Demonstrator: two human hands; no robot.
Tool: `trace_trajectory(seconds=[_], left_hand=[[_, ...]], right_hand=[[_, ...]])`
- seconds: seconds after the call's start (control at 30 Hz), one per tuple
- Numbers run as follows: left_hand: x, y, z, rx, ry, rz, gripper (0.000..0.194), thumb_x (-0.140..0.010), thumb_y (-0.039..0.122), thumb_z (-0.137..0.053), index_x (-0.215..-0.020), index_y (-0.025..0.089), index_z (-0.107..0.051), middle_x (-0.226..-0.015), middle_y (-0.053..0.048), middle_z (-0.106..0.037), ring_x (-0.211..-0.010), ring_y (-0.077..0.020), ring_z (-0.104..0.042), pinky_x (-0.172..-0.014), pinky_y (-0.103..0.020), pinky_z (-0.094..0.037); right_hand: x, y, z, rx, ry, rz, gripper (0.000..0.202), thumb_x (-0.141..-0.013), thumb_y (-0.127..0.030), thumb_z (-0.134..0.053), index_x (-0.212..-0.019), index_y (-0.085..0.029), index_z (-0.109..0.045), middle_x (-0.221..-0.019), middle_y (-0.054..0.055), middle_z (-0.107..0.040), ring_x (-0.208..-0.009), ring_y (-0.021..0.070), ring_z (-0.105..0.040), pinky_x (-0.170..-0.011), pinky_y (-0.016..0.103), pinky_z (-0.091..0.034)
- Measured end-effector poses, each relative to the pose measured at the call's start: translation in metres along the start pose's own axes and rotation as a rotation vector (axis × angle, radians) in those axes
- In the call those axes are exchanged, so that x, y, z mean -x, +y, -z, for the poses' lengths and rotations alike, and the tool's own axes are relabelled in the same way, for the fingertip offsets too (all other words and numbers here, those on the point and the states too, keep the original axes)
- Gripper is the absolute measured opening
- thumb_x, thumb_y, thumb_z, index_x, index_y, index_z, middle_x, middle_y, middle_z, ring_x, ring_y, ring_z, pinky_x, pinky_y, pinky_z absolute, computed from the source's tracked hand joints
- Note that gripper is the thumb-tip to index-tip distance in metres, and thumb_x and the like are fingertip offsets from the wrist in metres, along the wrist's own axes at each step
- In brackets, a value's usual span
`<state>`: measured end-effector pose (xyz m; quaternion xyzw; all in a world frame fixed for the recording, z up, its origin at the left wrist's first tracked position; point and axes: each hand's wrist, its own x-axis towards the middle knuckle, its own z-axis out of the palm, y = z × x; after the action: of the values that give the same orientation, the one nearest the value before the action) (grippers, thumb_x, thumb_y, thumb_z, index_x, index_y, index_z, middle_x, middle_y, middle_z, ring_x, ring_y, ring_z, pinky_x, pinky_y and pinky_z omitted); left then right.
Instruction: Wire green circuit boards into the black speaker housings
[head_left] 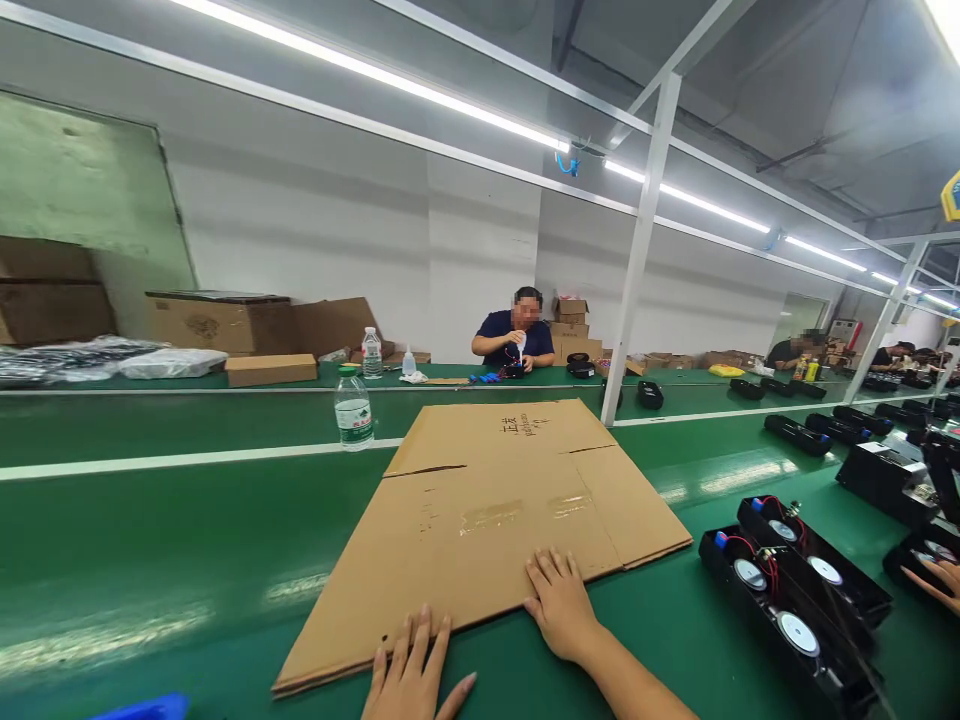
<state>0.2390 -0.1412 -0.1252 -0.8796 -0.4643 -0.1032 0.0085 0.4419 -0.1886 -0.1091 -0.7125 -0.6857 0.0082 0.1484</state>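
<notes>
A flattened cardboard box point(517, 560) lies in front of me on the green bench, with printed characters at its far end and strips of clear tape across the middle. My left hand point(412, 665) rests on its near left edge, fingers spread and thumb apart. On the near edge further right, my right hand point(561, 605) lies flat with the fingers stretched out over the board. Neither hand grips anything.
Right of the cardboard stand black speaker housings point(787, 600) with red wires. A water bottle point(354, 412) is beyond it on the left. A co-worker point(517, 335) sits across the green bench point(187, 540). Another person's hand point(937, 580) shows at the right edge. A white post point(641, 250) rises behind the cardboard.
</notes>
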Motion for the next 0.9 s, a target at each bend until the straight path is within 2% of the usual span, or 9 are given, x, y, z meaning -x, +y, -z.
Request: trace_trajectory(seconds=[0.13, 0.27, 0.4, 0.47, 0.67, 0.8, 0.9], left_hand=[[-0.023, -0.004, 0.012, -0.002, -0.118, 0.017, 0.067, -0.076, 0.049, -0.033, -0.128, 0.008, -0.037, -0.138, -0.018, -0.03, -0.127, -0.0353, -0.024, -0.099, -0.053, -0.023], [-0.034, -0.005, 0.012, 0.011, -0.093, 0.034, 0.064, -0.077, 0.046, -0.032, -0.129, 0.008, -0.036, -0.138, -0.017, -0.03, -0.128, -0.0339, -0.023, -0.098, -0.052, -0.025], [-0.034, -0.007, 0.003, 0.045, -0.021, 0.055, 0.061, -0.077, 0.044, -0.035, -0.128, 0.01, -0.039, -0.138, -0.017, -0.031, -0.128, -0.0332, -0.024, -0.099, -0.052, -0.024], [-0.034, -0.008, 0.002, 0.073, -0.037, 0.051, 0.059, -0.077, 0.041, -0.036, -0.127, 0.009, -0.04, -0.137, -0.018, -0.032, -0.128, -0.0338, -0.024, -0.099, -0.053, -0.024], [-0.033, -0.008, 0.015, 0.142, -0.078, 0.039, 0.056, -0.077, 0.034, -0.042, -0.126, 0.008, -0.042, -0.137, -0.02, -0.032, -0.127, -0.0348, -0.026, -0.101, -0.051, -0.024], [-0.027, 0.003, 0.022, 0.202, -0.095, 0.068, 0.053, -0.079, 0.035, -0.045, -0.127, 0.012, -0.041, -0.138, -0.017, -0.033, -0.129, -0.0308, -0.023, -0.104, -0.047, -0.02], [-0.023, 0.004, 0.023, 0.236, -0.135, 0.091, 0.056, -0.08, 0.037, -0.048, -0.13, 0.015, -0.035, -0.142, -0.015, -0.026, -0.131, -0.0271, -0.018, -0.105, -0.042, -0.02]], right_hand=[[-0.02, 0.006, 0.0, -0.001, -0.013, -0.008, 0.044, -0.089, -0.035, -0.032, -0.131, -0.02, -0.034, -0.139, 0.005, -0.029, -0.128, 0.0236, -0.021, -0.105, 0.044, -0.015], [-0.033, 0.009, -0.003, -0.008, -0.008, -0.012, 0.044, -0.089, -0.035, -0.033, -0.131, -0.021, -0.035, -0.139, 0.005, -0.03, -0.128, 0.0229, -0.022, -0.105, 0.043, -0.015], [-0.035, 0.012, -0.009, -0.014, 0.019, -0.02, 0.044, -0.089, -0.034, -0.032, -0.13, -0.02, -0.036, -0.139, 0.004, -0.03, -0.128, 0.0222, -0.022, -0.105, 0.042, -0.014], [-0.035, 0.014, -0.011, -0.012, 0.034, -0.023, 0.043, -0.089, -0.032, -0.033, -0.129, -0.021, -0.037, -0.138, 0.003, -0.031, -0.128, 0.0212, -0.023, -0.105, 0.041, -0.016], [-0.035, 0.022, -0.015, 0.015, 0.059, -0.005, 0.041, -0.086, -0.031, -0.038, -0.125, -0.022, -0.044, -0.134, 0.002, -0.039, -0.124, 0.0204, -0.032, -0.104, 0.038, -0.022], [-0.036, 0.032, -0.017, 0.026, 0.045, 0.019, 0.043, -0.086, -0.032, -0.033, -0.124, -0.017, -0.045, -0.132, 0.007, -0.041, -0.123, 0.0231, -0.033, -0.102, 0.042, -0.023], [-0.042, 0.043, -0.023, 0.018, 0.018, 0.055, 0.048, -0.085, -0.034, -0.029, -0.125, -0.012, -0.043, -0.133, 0.011, -0.039, -0.124, 0.0261, -0.031, -0.102, 0.046, -0.02]])
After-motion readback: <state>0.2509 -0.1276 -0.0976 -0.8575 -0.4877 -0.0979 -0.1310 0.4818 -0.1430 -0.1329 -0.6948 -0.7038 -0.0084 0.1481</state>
